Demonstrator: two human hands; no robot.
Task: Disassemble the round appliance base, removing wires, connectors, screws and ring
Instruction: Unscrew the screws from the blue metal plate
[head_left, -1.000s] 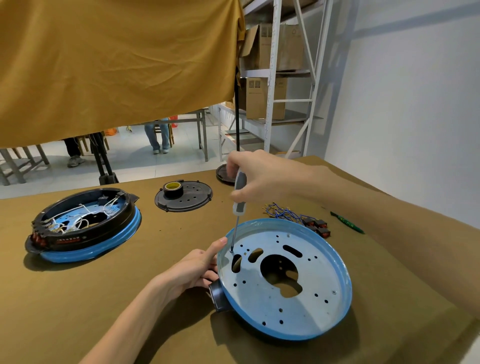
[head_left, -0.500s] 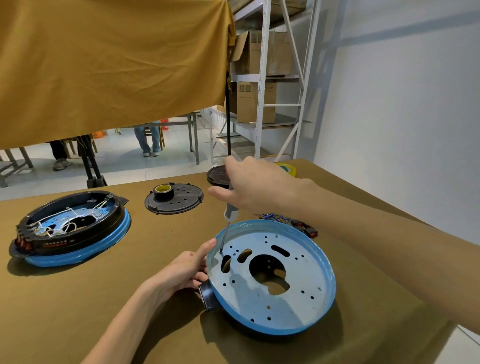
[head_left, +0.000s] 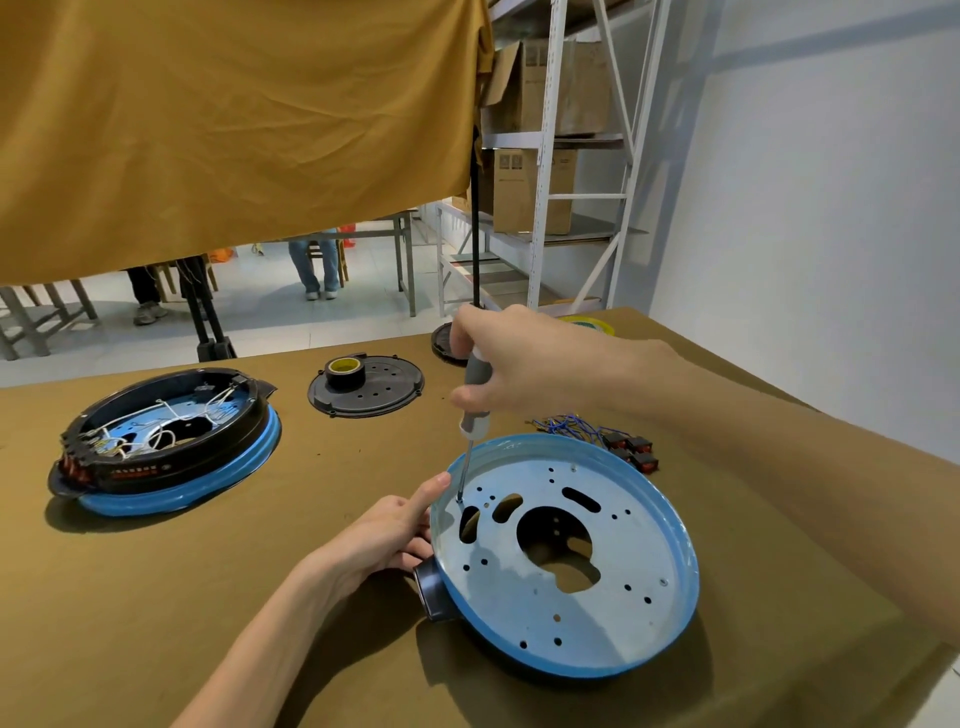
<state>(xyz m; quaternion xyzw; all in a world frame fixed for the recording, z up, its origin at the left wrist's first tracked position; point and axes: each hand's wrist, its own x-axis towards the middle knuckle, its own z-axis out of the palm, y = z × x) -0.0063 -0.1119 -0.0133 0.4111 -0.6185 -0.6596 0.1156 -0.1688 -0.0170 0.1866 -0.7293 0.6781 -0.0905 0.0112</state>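
Near the table's front right corner, the round blue-rimmed metal appliance base (head_left: 566, 561) sits tilted, the left hand (head_left: 384, 535) gripping its rim. The right hand (head_left: 524, 364) is closed around a grey-handled screwdriver (head_left: 474, 415), its tip at a screw. Pressing off-axis could make the tip slip, stripping the head or jabbing the nearby thumb.

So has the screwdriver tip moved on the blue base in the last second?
No. The screwdriver tip still sits just above the same oval slot near the blue base's left rim, held by the right hand.

Bare table (head_left: 332, 467) between both bases (head_left: 566, 561).
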